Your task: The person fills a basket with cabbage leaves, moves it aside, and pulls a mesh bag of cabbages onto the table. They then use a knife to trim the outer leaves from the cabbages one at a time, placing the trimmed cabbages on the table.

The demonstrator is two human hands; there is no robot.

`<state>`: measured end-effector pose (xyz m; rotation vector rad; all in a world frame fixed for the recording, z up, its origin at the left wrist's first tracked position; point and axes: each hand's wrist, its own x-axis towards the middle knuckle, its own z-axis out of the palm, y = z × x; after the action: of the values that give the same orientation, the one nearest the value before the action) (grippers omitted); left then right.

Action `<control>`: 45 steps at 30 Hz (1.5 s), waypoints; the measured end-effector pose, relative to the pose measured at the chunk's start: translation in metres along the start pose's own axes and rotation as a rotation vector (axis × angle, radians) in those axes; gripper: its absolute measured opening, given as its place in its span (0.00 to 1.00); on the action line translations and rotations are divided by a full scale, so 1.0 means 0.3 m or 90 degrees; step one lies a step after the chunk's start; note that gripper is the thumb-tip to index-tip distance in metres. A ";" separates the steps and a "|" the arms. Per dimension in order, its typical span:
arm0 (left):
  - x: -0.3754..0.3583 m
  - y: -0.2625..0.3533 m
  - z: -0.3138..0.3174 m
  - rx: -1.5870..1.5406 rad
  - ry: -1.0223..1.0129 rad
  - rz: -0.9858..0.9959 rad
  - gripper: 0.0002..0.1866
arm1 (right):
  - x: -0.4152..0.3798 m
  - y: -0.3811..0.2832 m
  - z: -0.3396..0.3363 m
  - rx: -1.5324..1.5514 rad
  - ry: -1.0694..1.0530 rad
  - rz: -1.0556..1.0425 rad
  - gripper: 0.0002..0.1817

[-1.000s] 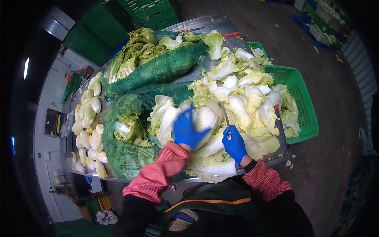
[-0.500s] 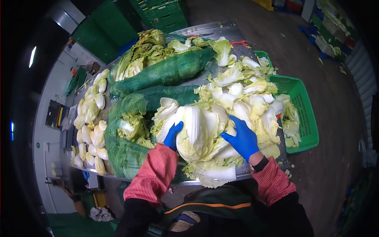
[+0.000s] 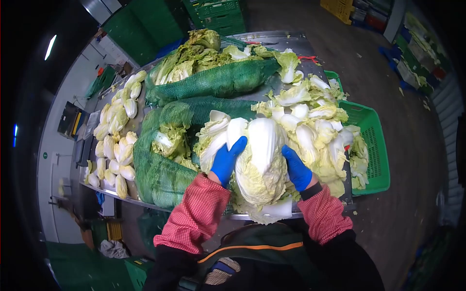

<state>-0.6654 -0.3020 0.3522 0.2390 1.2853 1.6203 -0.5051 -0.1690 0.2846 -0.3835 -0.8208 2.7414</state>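
Both gloved hands, left hand (image 3: pixel 228 160) and right hand (image 3: pixel 296 169), clasp a napa cabbage (image 3: pixel 262 162) with fingers wrapped, above a steel bench (image 3: pixel 291 41) crowded with green mesh sacks (image 3: pixel 218 82); concrete floor (image 3: pixel 369 63) beyond.

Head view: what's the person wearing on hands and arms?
Both the left hand and the right hand wear smooth bright-blue gloves. Red-and-white fine-checked fabric sleeve covers run from the wrists up the forearms, over dark sleeves. No markings visible.
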 end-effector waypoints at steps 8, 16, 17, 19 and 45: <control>-0.121 0.074 -0.205 0.451 0.082 0.137 0.40 | -0.053 0.049 -0.083 0.104 0.146 -0.027 0.35; 0.043 -0.111 -0.093 0.383 -0.049 0.204 0.40 | -0.022 -0.010 0.031 -0.470 0.145 0.014 0.32; 0.015 -0.075 -0.081 0.217 -0.090 0.092 0.39 | -0.026 -0.011 0.042 -0.486 0.134 -0.007 0.32; 0.007 -0.103 -0.102 0.124 -0.046 0.077 0.39 | -0.035 -0.027 0.079 -0.524 0.118 -0.023 0.33; -0.041 -0.127 -0.132 0.156 -0.075 0.124 0.37 | -0.051 -0.061 0.195 -0.577 0.089 -0.001 0.38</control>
<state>-0.6642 -0.3390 0.3097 0.6172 1.4023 1.5817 -0.5064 -0.1881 0.3449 -0.7110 -1.9692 2.1349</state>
